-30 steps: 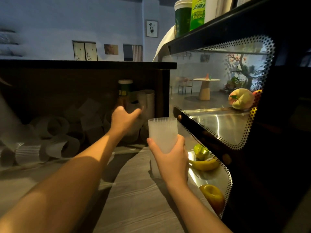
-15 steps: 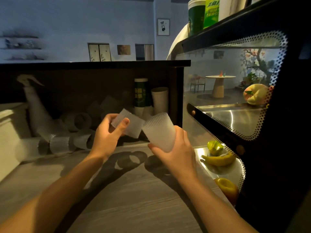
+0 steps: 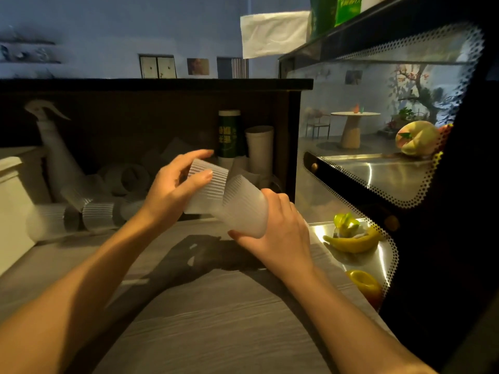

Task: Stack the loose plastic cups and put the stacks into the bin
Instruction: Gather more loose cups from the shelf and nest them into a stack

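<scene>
My right hand [image 3: 280, 233] grips a translucent ribbed cup stack [image 3: 245, 209], tilted with its mouth toward the left. My left hand [image 3: 172, 190] holds a single ribbed plastic cup [image 3: 206, 190] between thumb and fingers, its lower end at the mouth of the stack. Several loose ribbed cups [image 3: 97, 215] lie on their sides at the back left of the wooden counter [image 3: 216, 319], under the dark shelf. A pale bin [image 3: 13, 201] shows at the left edge.
A white spray bottle [image 3: 58, 152] stands behind the loose cups. A green canister [image 3: 229, 133] and a tall white cup stack [image 3: 259, 149] stand at the back. A glass display case [image 3: 378, 171] with bananas [image 3: 351, 241] and other fruit bounds the right.
My left hand took a cup from the back pile and brought it over to the stack. My right hand tilted the stack leftward to meet it.
</scene>
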`<state>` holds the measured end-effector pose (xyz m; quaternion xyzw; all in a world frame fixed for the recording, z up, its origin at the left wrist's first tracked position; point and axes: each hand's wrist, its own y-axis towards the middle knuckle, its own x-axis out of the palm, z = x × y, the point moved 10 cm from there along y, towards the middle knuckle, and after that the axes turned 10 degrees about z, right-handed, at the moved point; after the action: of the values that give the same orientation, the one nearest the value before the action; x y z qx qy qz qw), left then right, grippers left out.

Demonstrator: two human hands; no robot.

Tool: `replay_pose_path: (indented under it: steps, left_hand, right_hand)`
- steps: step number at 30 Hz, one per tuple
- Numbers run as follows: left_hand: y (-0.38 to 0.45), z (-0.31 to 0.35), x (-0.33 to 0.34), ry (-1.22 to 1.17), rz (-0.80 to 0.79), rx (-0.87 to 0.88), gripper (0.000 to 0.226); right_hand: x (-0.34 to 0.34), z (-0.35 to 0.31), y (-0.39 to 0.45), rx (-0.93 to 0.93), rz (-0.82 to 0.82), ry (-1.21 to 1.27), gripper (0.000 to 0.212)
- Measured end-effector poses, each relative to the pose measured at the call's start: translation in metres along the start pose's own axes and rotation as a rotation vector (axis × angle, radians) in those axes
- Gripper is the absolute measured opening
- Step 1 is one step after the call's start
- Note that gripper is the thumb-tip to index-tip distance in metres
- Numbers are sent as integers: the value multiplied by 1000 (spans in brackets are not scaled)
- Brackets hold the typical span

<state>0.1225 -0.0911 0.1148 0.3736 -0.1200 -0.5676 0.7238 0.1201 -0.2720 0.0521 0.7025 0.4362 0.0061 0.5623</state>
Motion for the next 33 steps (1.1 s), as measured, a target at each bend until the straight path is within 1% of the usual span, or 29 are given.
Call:
replay_pose_path:
  steps: [4, 6, 7, 8, 11, 13, 15, 17, 19, 20, 22, 23, 25, 27, 29, 30, 31, 33]
  left_hand:
    - [-7, 1, 8, 193, -158, 55, 65]
    - [-12, -11, 25, 240, -229, -6, 59]
    - [-13, -16, 37, 257, -248, -47, 52]
    - [-12, -23, 47, 270, -251, -84, 50]
    - [-9, -33, 59, 167, -217, -125, 67]
    - [-18, -21, 63, 125, -204, -127, 72]
    - [-25, -17, 55, 78, -165, -133, 86]
    - [-21, -29, 44, 63, -92, -177, 92]
    - [-15, -49, 34, 82, -25, -262, 88]
    - [-13, -57, 30, 95, 12, -282, 80]
    - [-8, -65, 24, 121, 78, -253, 59]
    - [-4, -68, 24, 142, 97, -246, 54]
    - [7, -73, 31, 212, 118, -236, 55]
    - [22, -74, 43, 308, 116, -198, 64]
    - [40, -75, 61, 473, 85, -145, 72]
    - [48, -79, 70, 553, 68, -145, 72]
    - [53, -83, 77, 614, 55, -171, 69]
    - [59, -91, 90, 695, 39, -229, 53]
  right_hand:
    - [2, -8, -3, -59, -2, -21, 86]
    - [2, -11, -4, -76, 0, -19, 84]
    - [2, -10, -4, -65, -4, -5, 84]
    - [1, -8, -4, -47, -8, 11, 84]
    - [0, -2, -3, -17, -13, 14, 83]
    - [-3, 3, -1, 22, -10, 35, 81]
    - [-10, 15, 2, 109, 19, 89, 80]
    - [-19, 30, 4, 202, 67, 132, 78]
    - [-28, 46, 5, 290, 113, 153, 75]
    - [-30, 52, 4, 335, 125, 160, 74]
    - [-31, 62, 3, 410, 145, 180, 74]
    - [-30, 66, 2, 438, 155, 193, 74]
    - [-29, 70, 1, 472, 168, 209, 75]
    - [-29, 71, 1, 483, 169, 216, 74]
    - [-29, 71, 2, 480, 174, 216, 74]
    - [-30, 71, 2, 476, 180, 214, 74]
    - [-29, 70, 2, 468, 185, 211, 74]
    - [-27, 67, 3, 446, 180, 199, 75]
